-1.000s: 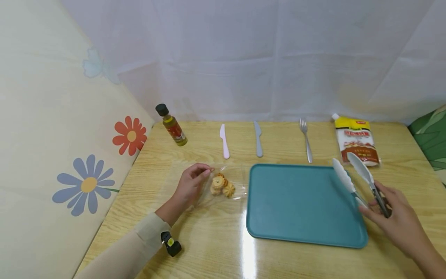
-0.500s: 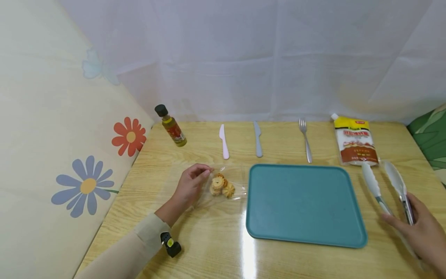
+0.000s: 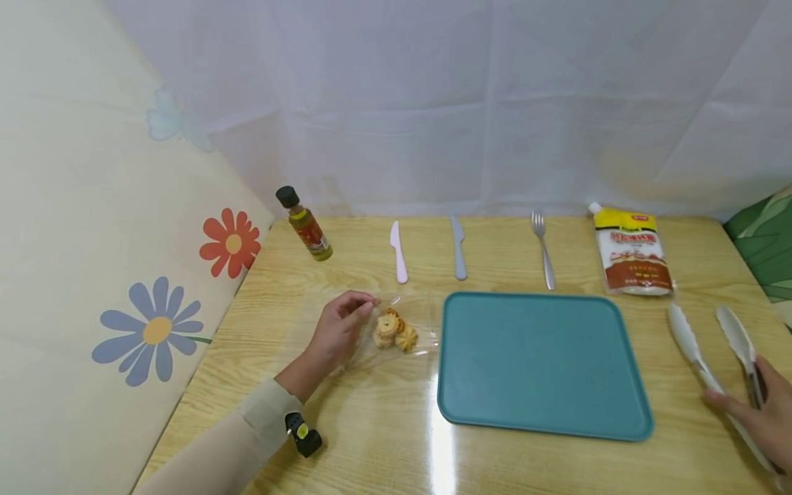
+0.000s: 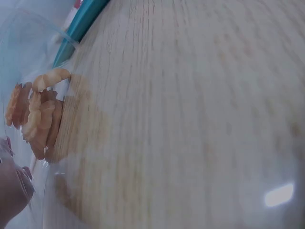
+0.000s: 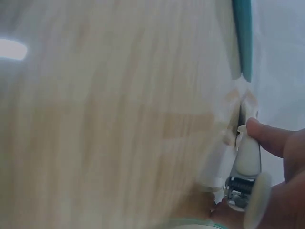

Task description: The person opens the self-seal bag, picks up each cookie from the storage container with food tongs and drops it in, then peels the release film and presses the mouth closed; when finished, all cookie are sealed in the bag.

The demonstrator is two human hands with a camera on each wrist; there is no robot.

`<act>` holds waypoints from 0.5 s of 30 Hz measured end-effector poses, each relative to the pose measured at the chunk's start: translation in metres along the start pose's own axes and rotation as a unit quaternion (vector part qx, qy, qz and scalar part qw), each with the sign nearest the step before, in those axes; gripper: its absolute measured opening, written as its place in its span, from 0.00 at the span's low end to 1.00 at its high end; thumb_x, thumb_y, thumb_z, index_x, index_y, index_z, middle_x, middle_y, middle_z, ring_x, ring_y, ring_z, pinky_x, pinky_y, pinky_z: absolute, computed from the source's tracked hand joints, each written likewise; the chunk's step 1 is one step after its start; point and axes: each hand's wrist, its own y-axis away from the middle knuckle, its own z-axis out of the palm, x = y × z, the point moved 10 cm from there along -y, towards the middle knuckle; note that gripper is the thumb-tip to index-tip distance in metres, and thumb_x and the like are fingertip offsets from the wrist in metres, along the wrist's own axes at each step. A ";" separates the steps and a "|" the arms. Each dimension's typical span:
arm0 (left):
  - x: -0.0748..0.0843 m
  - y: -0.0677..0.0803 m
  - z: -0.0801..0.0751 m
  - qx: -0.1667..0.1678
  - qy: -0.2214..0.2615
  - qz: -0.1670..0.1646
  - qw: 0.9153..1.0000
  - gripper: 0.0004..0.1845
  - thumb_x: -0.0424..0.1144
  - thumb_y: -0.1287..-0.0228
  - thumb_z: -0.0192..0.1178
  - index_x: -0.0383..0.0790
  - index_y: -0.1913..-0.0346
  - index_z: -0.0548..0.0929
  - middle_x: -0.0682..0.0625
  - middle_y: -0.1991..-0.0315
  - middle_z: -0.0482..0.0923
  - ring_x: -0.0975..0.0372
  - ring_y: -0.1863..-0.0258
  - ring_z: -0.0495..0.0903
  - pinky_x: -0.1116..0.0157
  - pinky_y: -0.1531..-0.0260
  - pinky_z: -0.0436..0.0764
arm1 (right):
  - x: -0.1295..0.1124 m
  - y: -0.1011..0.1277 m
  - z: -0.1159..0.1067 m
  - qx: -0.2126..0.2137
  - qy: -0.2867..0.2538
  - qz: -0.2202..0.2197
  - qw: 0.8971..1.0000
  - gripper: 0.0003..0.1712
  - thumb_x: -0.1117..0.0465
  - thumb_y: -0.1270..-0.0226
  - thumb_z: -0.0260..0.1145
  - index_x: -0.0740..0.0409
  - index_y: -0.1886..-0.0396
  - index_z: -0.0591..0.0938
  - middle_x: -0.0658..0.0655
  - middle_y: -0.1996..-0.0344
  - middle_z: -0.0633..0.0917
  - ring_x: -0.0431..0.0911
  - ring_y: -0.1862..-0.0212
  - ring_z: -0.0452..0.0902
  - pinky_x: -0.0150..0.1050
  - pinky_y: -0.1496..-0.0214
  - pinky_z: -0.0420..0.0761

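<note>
My left hand pinches the edge of a clear plastic bag lying on the wooden table. Several small golden cookies are inside the bag, and the left wrist view has them stacked close to the fingers. At the right edge, my right hand holds a pair of tongs by its handles, with the tong arms spread apart. Nothing is between their tips. Part of this hand is cut off by the frame. The right wrist view shows the thumb lying along the tongs' light grip.
A teal tray lies between the hands. Behind stand or lie an oil bottle, a pink knife, a grey-blue knife, a fork and a spouted food pouch. A cloth wall closes off the back.
My right hand has carried the tongs rightward and toward me, from over the tray's right edge to the table beside it. The left hand and the bag have stayed put.
</note>
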 end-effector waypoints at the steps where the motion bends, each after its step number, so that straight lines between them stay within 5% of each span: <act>1: -0.001 0.000 0.000 0.000 0.000 -0.002 1.000 0.15 0.24 0.25 0.57 0.48 0.61 0.87 0.56 0.59 0.85 0.63 0.54 0.79 0.70 0.54 0.79 | 0.000 0.000 -0.001 0.005 0.007 -0.015 1.000 0.61 0.46 0.25 0.66 0.78 0.23 0.35 0.87 0.28 0.45 0.82 0.27 0.42 0.71 0.25 0.47; 7: -0.002 0.001 0.000 -0.008 0.000 -0.009 1.000 0.14 0.26 0.25 0.57 0.48 0.60 0.86 0.55 0.57 0.84 0.62 0.53 0.78 0.68 0.52 0.79 | -0.002 0.002 -0.004 0.026 0.025 -0.065 0.997 0.61 0.43 0.23 0.62 0.79 0.23 0.34 0.91 0.32 0.46 0.84 0.29 0.43 0.71 0.25 0.46; 11: -0.002 0.001 0.000 -0.007 -0.005 -0.010 1.000 0.12 0.26 0.25 0.57 0.47 0.60 0.86 0.54 0.57 0.84 0.62 0.54 0.78 0.68 0.52 0.78 | -0.011 0.002 -0.011 0.059 0.007 -0.103 0.993 0.54 0.46 0.27 0.68 0.83 0.27 0.51 0.94 0.43 0.64 0.86 0.42 0.63 0.63 0.38 0.70; 15: -0.001 0.001 0.001 0.000 -0.007 -0.008 1.000 0.11 0.25 0.26 0.58 0.44 0.60 0.86 0.53 0.58 0.84 0.61 0.55 0.78 0.69 0.54 0.78 | -0.013 0.002 -0.012 0.061 0.007 -0.098 0.993 0.55 0.45 0.30 0.71 0.85 0.32 0.53 0.94 0.49 0.65 0.85 0.48 0.64 0.63 0.46 0.71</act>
